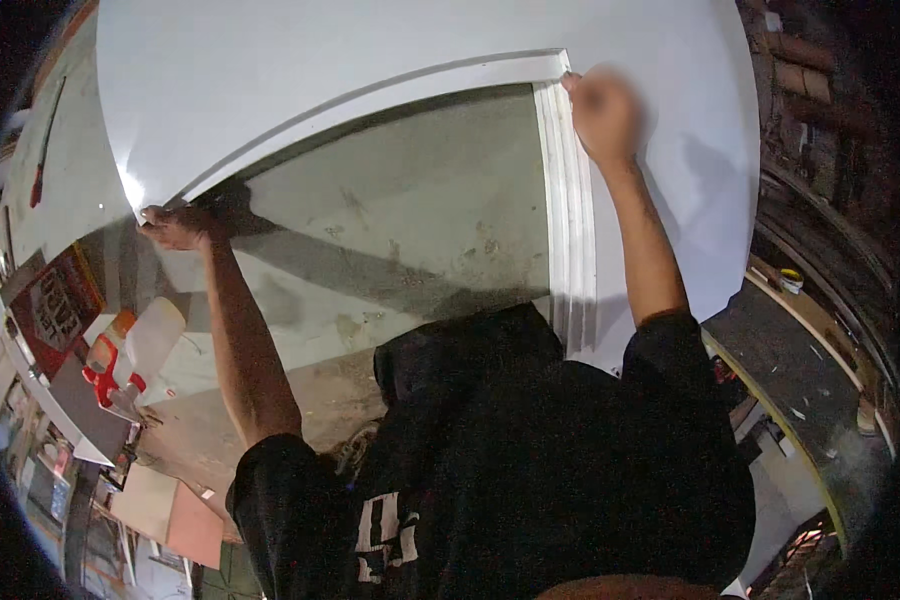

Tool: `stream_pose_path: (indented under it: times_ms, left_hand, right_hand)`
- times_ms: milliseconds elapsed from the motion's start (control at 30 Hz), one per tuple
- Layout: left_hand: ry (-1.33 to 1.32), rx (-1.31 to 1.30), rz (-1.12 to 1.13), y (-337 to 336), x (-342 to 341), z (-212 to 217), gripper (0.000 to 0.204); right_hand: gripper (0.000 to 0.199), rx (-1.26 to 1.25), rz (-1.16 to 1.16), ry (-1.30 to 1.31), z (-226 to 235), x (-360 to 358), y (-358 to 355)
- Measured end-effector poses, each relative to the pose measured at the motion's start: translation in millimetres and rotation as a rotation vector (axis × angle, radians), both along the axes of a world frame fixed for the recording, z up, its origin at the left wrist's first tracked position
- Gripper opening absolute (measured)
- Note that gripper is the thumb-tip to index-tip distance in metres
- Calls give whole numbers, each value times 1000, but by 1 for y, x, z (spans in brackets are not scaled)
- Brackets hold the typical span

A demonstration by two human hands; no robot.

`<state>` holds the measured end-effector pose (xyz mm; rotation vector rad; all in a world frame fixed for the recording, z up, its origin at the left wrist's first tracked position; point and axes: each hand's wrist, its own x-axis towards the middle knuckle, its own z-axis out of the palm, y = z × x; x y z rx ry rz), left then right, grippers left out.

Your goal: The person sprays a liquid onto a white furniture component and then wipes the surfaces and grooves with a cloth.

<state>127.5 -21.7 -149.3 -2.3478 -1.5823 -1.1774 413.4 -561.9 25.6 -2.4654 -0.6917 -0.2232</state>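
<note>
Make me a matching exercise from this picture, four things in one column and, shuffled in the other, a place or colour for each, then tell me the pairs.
Things
1. Left hand
2. Printed package
3. Right hand
4. Shirt

Places and colours
A. Black
B. At the corner where the crosswise white strip meets the lengthwise white strip
C. Dark red
D. At the left end of the crosswise white strip

Pairs: 1-D, 2-C, 3-B, 4-A
</note>
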Motion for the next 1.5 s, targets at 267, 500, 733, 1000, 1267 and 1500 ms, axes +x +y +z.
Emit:
stream_pose_path:
  times_ms: [267, 500, 733, 1000, 1267, 1500]
  left_hand:
    - [-303, -173, -86, -7, -4, 11, 59]
    - [-548, -481, -43, -76, 54, 72, 71]
    - [-448, -403, 4, -56, 27, 66, 75]
    - [-483, -474, 27, -45, 32, 52, 68]
    - [-477, -404, 60, -69, 40, 89, 61]
    - [-420, -438, -16, -71, 47, 69, 64]
  right_hand:
    - [10, 136, -120, 252, 12, -31, -22]
    - [15, 17, -57, 129, 11, 43, 12]
    - [14, -60, 38, 71, 6, -37, -26]
    - [25, 92, -153, 268, 23, -8, -15]
    - [7, -141, 62, 16, 8, -71, -47]
    - [6, -142, -24, 5, 10, -44, -36]
